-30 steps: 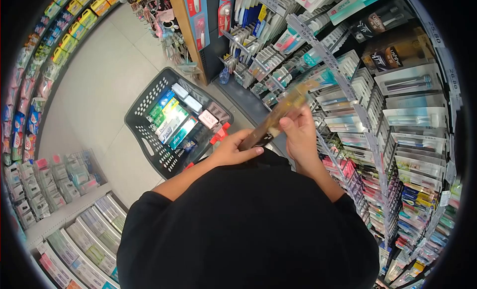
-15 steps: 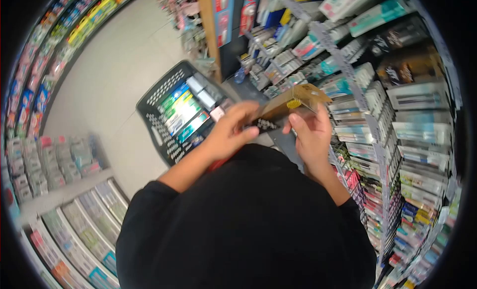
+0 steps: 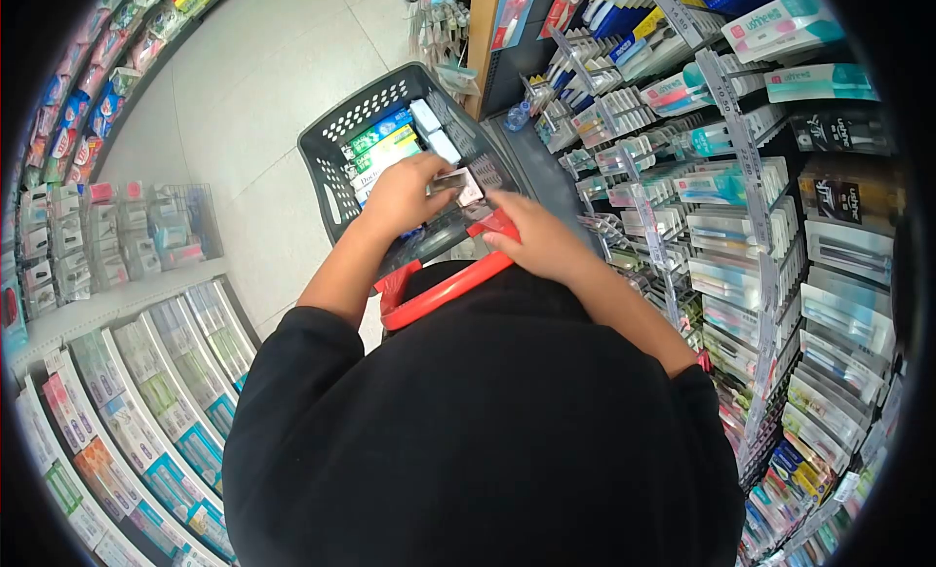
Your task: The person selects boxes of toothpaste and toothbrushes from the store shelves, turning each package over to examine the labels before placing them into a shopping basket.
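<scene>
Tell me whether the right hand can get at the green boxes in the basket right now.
Likely yes, awkwardly: the basket is open-topped and the right hand is at its near edge, but the left hand lies between it and the green boxes.

Toothbrush packs [image 3: 799, 235] hang all along the right-hand rack [image 3: 756, 192]. Boxed tubes [image 3: 146, 421] fill the lower-left shelf [image 3: 97, 309]. Pale tiled floor [image 3: 244, 109] lies between.

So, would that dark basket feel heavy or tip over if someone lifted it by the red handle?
Probably fairly heavy: the basket holds many packed boxes. Its walls look like perforated plastic, so likely stiff and light by itself. It is low and wide on a smooth tiled floor, so a push would probably slide it, not tip it. The red handle looks rigid.
</scene>
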### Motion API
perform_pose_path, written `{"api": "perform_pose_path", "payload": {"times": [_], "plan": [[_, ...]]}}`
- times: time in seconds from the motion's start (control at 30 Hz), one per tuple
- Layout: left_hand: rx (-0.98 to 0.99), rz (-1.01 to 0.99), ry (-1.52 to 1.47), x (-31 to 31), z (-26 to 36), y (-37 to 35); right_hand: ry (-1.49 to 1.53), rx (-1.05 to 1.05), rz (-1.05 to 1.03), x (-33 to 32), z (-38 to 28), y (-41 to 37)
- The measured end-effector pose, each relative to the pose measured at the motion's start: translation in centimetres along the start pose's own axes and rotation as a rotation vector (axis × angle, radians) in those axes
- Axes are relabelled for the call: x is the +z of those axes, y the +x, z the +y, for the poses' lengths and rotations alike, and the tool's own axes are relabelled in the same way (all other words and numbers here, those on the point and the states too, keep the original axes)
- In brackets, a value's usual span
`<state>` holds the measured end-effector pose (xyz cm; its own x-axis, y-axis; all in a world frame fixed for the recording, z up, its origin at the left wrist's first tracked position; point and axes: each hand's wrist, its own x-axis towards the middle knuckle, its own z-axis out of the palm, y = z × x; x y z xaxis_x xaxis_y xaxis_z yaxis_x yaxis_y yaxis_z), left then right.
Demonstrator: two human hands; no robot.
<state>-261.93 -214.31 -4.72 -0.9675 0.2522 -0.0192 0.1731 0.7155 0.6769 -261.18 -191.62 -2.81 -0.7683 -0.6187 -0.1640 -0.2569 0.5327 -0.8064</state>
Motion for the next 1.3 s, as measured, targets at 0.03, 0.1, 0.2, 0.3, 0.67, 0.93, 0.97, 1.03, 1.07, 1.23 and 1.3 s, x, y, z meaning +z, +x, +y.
{"api": "perform_pose_path", "payload": {"times": [0.03, 0.1, 0.2, 0.3, 0.67, 0.93, 0.97, 1.03, 1.07, 1.23, 1.3], "plan": [[-0.054, -0.015, -0.009, 1.0, -1.6, -0.4, 0.026, 0.025, -0.063, 0.5, 0.5, -0.2], [-0.156, -0.050, -0.027, 3.6, -4.9, -1.2, 0.091, 0.062, -0.058, 1.0, 0.8, -0.8], [-0.241, 0.030, -0.006, 8.1, -9.6, -2.7, 0.043, 0.100, 0.177, 0.8, 2.2, -2.0], [-0.343, -0.095, -0.025, 11.7, -12.9, -3.7, 0.102, 0.256, 0.292, 0.2, 3.9, -4.3], [-0.422, -0.253, -0.068, 18.1, -15.8, -3.3, 0.399, 0.620, 0.496, 1.1, 8.7, -13.5], [-0.329, -0.336, 0.073, 20.8, -13.5, -0.2, 0.392, 0.732, 0.563, 0.9, 7.8, -16.0], [-0.348, -0.325, 0.059, 21.2, -13.8, -0.1, 0.403, 0.735, 0.575, 1.0, 7.6, -16.2], [-0.390, -0.304, 0.024, 21.9, -14.3, 0.0, 0.415, 0.737, 0.585, 0.9, 7.6, -16.5], [-0.363, -0.301, 0.043, 22.2, -14.6, 0.1, 0.417, 0.738, 0.582, 1.0, 7.9, -16.8], [-0.356, -0.373, 0.123, 22.5, -14.8, 0.5, 0.415, 0.764, 0.598, 1.1, 8.0, -17.4], [-0.358, -0.359, 0.109, 23.1, -15.3, 0.6, 0.413, 0.761, 0.603, 1.3, 8.4, -17.6]]}}
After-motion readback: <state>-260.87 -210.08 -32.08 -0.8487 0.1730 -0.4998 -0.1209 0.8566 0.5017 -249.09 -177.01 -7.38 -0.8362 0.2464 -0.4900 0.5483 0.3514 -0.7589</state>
